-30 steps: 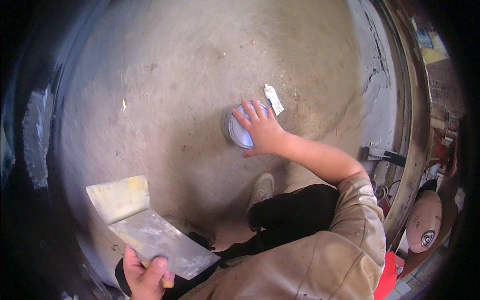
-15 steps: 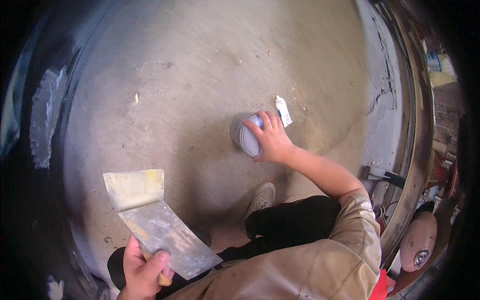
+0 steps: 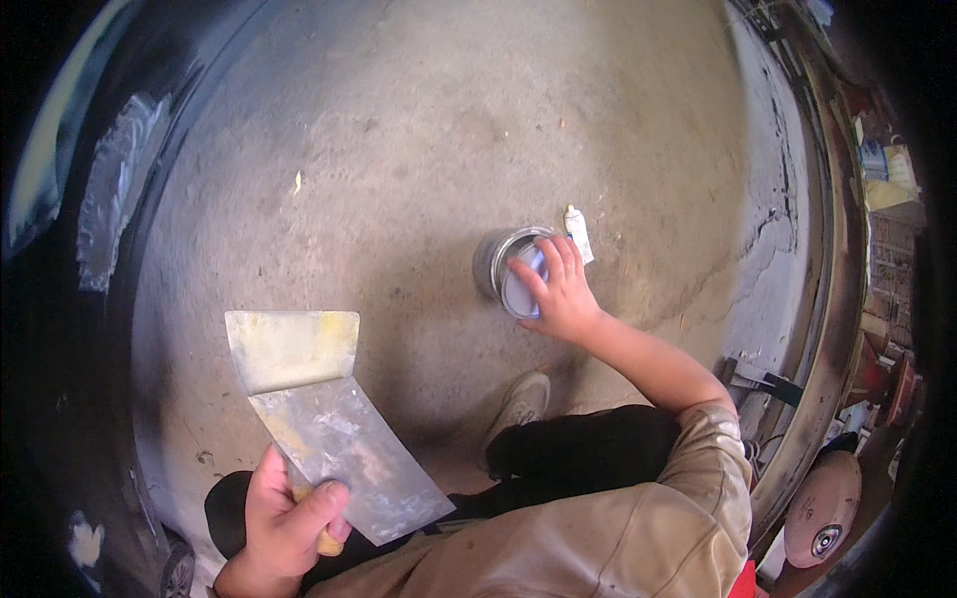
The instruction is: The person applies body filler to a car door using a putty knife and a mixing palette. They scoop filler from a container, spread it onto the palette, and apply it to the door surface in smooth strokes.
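My right hand [image 3: 566, 299] curls its fingers over the pale lid [image 3: 522, 282] of a round metal can [image 3: 488, 261] on the floor. The lid sits tilted, with a dark gap between it and the can's far rim. At the lower left, my left hand [image 3: 289, 523] is closed on a stained grey metal putty board [image 3: 349, 453], thumb on top. Part of a wooden handle [image 3: 329, 543] shows under that thumb. A cream-coloured scraper blade [image 3: 294, 349] extends from the board's far end; how the two join is unclear. A white tube [image 3: 577, 234] lies just beyond the can.
A dark panel with a grey smeared patch [image 3: 115, 189] stands along the left. My shoe [image 3: 523, 399] is on the concrete floor [image 3: 419, 130] below the can. To the right are a cracked ledge, a black-handled tool [image 3: 763, 379] and a round sanding disc [image 3: 822, 508].
My right hand has tipped the lid away from the can's far rim, opening a gap. The board and blade in my left hand appear slightly higher and more to the right.
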Available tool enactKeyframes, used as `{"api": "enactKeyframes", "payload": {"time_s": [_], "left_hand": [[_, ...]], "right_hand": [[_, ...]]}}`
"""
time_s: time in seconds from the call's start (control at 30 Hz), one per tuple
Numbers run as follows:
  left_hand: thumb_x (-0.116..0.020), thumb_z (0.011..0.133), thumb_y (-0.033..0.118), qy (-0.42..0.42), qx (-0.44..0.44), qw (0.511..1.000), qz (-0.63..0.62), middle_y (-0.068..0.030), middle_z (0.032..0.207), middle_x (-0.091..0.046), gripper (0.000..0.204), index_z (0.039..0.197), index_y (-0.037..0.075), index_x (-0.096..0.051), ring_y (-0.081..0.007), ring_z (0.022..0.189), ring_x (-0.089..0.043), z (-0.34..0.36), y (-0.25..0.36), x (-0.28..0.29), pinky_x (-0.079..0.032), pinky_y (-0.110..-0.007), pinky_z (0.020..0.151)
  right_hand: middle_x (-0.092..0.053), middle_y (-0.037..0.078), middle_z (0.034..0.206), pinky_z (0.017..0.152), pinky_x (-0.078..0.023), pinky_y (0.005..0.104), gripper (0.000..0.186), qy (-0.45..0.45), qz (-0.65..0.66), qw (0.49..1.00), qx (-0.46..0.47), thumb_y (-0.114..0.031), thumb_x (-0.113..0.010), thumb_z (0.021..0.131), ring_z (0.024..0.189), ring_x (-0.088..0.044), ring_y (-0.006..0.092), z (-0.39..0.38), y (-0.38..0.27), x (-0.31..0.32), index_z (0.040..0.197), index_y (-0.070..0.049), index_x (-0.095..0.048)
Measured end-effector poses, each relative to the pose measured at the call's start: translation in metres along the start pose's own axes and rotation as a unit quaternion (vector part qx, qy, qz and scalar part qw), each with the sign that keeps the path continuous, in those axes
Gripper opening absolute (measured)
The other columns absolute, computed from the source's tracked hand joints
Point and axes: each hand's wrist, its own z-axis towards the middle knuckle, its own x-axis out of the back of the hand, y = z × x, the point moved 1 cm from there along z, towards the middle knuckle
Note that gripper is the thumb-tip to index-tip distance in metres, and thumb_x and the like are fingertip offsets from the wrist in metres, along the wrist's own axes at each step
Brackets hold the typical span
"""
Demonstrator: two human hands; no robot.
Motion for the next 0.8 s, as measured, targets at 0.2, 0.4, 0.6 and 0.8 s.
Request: {"api": "enactKeyframes", "payload": {"time_s": [0.2,0.4,0.6,0.8], "left_hand": [[-0.07,0.086,0.012,0.013,-0.013,1.0,0.008,-0.0079,0.087,-0.062,0.058,0.134,0.002,-0.04,-0.0084,0.05,-0.049,-0.003,-0.002,0.0,-0.041,-0.022,0.041],[-0.069,0.087,0.014,0.022,-0.018,0.999,0.035,-0.0064,0.084,-0.061,0.06,0.137,0.003,-0.039,-0.0075,0.049,-0.048,-0.001,-0.007,-0.008,-0.04,-0.022,0.04],[-0.068,0.088,0.014,0.028,-0.034,0.998,0.037,-0.0075,0.084,-0.061,0.057,0.136,0.002,-0.04,-0.0082,0.05,-0.049,-0.001,-0.015,0.0,-0.039,-0.023,0.041],[-0.064,0.09,0.01,0.034,-0.045,0.998,0.032,-0.0083,0.091,-0.062,0.051,0.135,0.004,-0.041,-0.008,0.051,-0.05,0.003,-0.02,0.008,-0.041,-0.023,0.042]], "right_hand": [[-0.037,0.02,0.137,0.108,-0.036,0.0541,0.108,-0.014,0.426,0.898,0.108,-0.032,-0.09,0.056,0.129,-0.039,0.042,0.001,-0.032,0.009,0.147,-0.018,-0.034],[-0.044,0.017,0.147,0.111,-0.035,0.047,0.076,-0.384,0.878,0.249,-0.139,-0.047,-0.06,0.089,0.13,-0.047,0.0294,0.016,-0.069,-0.085,0.149,-0.008,-0.034],[-0.058,0.022,0.131,0.098,-0.049,0.0426,0.059,-0.342,0.735,0.428,-0.4,-0.045,-0.054,0.093,0.116,-0.059,0.0302,0.02,-0.078,-0.131,0.136,-0.004,-0.051],[-0.064,0.015,0.116,0.089,-0.053,0.0366,0.061,-0.375,0.737,0.521,-0.21,-0.055,-0.052,0.095,0.103,-0.063,0.0233,0.033,-0.099,-0.047,0.129,-0.004,-0.055]]}}
